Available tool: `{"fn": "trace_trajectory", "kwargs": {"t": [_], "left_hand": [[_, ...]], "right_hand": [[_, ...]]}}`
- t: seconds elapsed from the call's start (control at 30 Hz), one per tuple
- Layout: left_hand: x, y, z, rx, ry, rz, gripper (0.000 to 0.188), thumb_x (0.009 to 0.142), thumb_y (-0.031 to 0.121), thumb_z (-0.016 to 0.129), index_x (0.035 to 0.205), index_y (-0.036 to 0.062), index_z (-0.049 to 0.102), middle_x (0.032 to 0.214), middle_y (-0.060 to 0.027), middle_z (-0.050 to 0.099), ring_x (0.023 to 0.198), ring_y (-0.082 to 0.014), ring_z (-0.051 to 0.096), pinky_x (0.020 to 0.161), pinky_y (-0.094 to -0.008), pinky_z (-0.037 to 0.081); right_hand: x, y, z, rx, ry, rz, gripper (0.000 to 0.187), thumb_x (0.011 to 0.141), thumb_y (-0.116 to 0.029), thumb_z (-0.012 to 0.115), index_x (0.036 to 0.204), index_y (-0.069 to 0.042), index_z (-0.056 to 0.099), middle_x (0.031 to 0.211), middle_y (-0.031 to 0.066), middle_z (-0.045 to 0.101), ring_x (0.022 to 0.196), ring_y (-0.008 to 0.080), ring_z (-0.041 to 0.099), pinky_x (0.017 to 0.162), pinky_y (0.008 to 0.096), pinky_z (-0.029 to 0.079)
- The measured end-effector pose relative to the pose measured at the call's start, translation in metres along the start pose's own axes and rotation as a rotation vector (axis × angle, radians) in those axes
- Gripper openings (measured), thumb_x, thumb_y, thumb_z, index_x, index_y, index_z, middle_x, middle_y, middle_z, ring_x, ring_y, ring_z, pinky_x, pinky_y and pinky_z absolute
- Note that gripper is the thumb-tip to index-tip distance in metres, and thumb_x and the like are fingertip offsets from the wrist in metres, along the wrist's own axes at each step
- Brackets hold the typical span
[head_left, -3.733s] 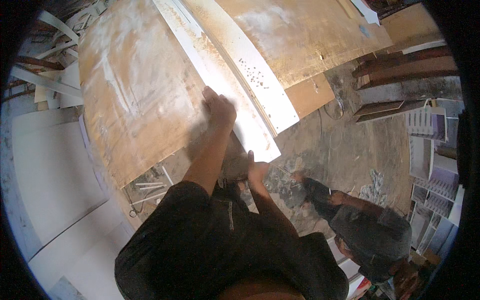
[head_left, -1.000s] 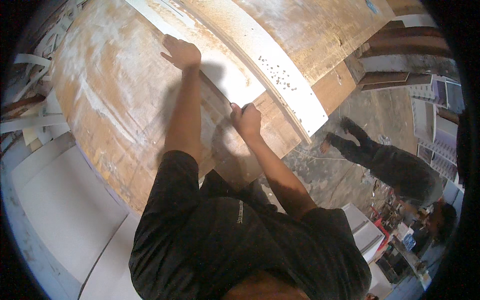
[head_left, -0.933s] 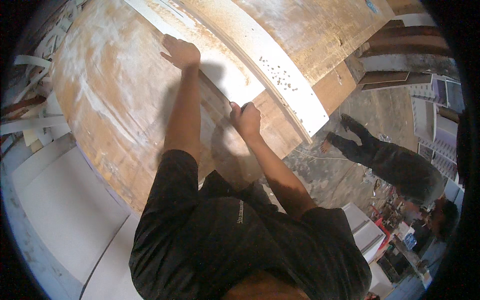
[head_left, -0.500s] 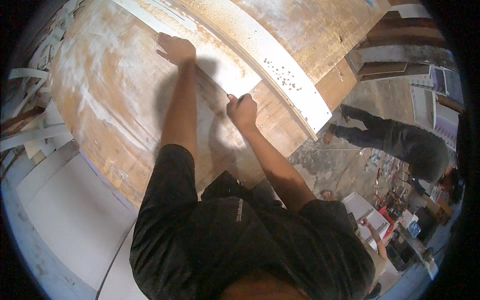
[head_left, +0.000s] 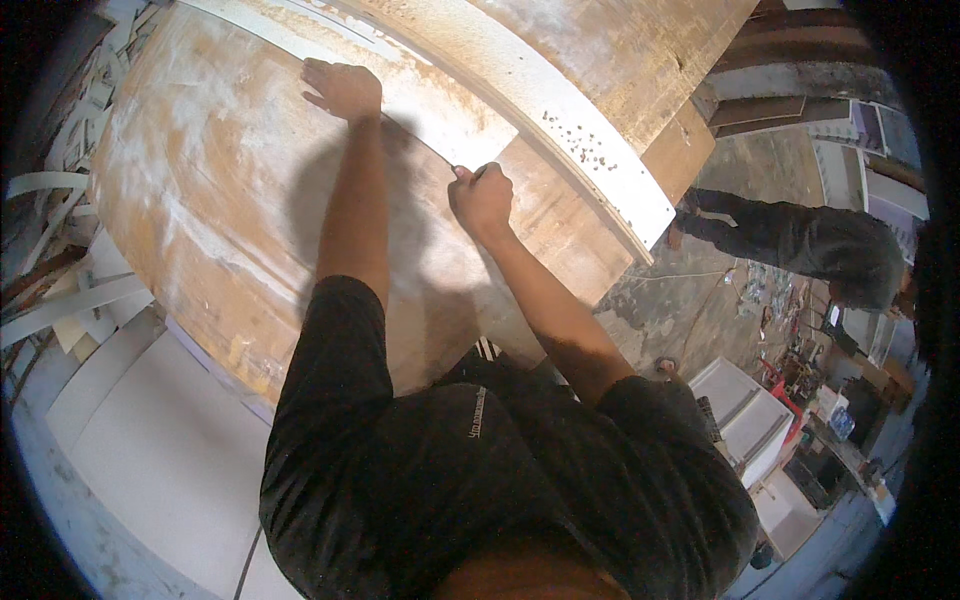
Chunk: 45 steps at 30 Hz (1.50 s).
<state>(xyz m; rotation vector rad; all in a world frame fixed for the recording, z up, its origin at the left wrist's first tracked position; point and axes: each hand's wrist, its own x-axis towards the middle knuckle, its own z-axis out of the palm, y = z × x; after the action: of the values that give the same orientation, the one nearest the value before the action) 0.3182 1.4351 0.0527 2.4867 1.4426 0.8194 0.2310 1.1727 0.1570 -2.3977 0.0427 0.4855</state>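
My left hand (head_left: 343, 88) presses flat, fingers spread, on a white board (head_left: 452, 115) that lies on a large brown wooden worktop (head_left: 190, 200). My right hand (head_left: 482, 198) is closed around a thin pencil-like tool (head_left: 464, 172), its tip touching the lower edge of the white board. A second long white strip (head_left: 590, 165) with many small holes runs diagonally just beyond the board.
Another person (head_left: 800, 240) in dark clothes bends over on the concrete floor at the right. White panels (head_left: 150, 450) lie at the lower left, scrap strips (head_left: 50, 250) at the far left, stacked boards (head_left: 800, 90) at the upper right, and white boxes (head_left: 750, 420) at the lower right.
My left hand has stayed pressed on the white board while my right hand with the tool has crept slightly along its edge. The other person has moved farther right.
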Motion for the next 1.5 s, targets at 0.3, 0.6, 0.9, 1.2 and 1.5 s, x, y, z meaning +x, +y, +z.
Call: {"fn": "trace_trajectory", "kwargs": {"t": [0.3,0.6,0.9,1.2,1.5], "left_hand": [[0.036,-0.030,0.020,0.116,0.123,0.046,0.069,0.092,0.025,0.045,0.147,-0.0106,0.023,0.152,-0.0240,0.032,0.142,-0.0361,0.030,0.116,-0.0557,0.019],[0.067,-0.032,0.018,0.101,0.068,0.078,0.075,0.089,0.028,0.047,0.146,-0.0146,0.021,0.150,-0.0263,0.033,0.141,-0.0382,0.030,0.114,-0.0584,0.019],[0.104,-0.041,0.028,0.051,0.081,0.042,0.072,0.089,0.030,0.048,0.144,-0.0129,0.028,0.148,-0.0263,0.035,0.140,-0.0385,0.032,0.113,-0.0612,0.022],[0.141,-0.042,0.022,-0.039,0.039,-0.004,0.077,0.085,0.032,0.053,0.142,-0.0140,0.029,0.142,-0.0271,0.041,0.138,-0.0352,0.035,0.114,-0.0582,0.021],[0.170,-0.049,0.029,-0.099,-0.050,-0.029,0.083,0.085,0.032,0.053,0.145,-0.0144,0.022,0.151,-0.0269,0.031,0.144,-0.0356,0.027,0.117,-0.0558,0.017]], "right_hand": [[0.003,-0.032,0.024,-0.042,-0.001,-0.034,0.044,0.087,-0.028,0.069,0.093,0.012,0.053,0.080,0.0298,0.065,0.076,0.0445,0.067,0.070,0.0486,0.054],[0.019,-0.062,0.041,-0.054,-0.024,0.023,0.040,0.087,-0.027,0.067,0.091,0.011,0.056,0.084,0.0307,0.066,0.082,0.0443,0.067,0.075,0.0484,0.052],[0.034,-0.087,0.069,-0.068,0.007,0.009,0.040,0.088,-0.027,0.066,0.088,0.012,0.057,0.084,0.0319,0.065,0.082,0.0449,0.067,0.074,0.0489,0.053],[0.045,-0.120,0.096,0.006,0.084,0.086,0.034,0.086,-0.024,0.068,0.086,0.009,0.059,0.081,0.0285,0.066,0.078,0.0414,0.067,0.071,0.0465,0.052],[0.048,-0.147,0.114,0.011,0.120,0.110,0.039,0.086,-0.028,0.070,0.096,0.008,0.057,0.088,0.0275,0.066,0.084,0.0416,0.068,0.074,0.0487,0.054]]}}
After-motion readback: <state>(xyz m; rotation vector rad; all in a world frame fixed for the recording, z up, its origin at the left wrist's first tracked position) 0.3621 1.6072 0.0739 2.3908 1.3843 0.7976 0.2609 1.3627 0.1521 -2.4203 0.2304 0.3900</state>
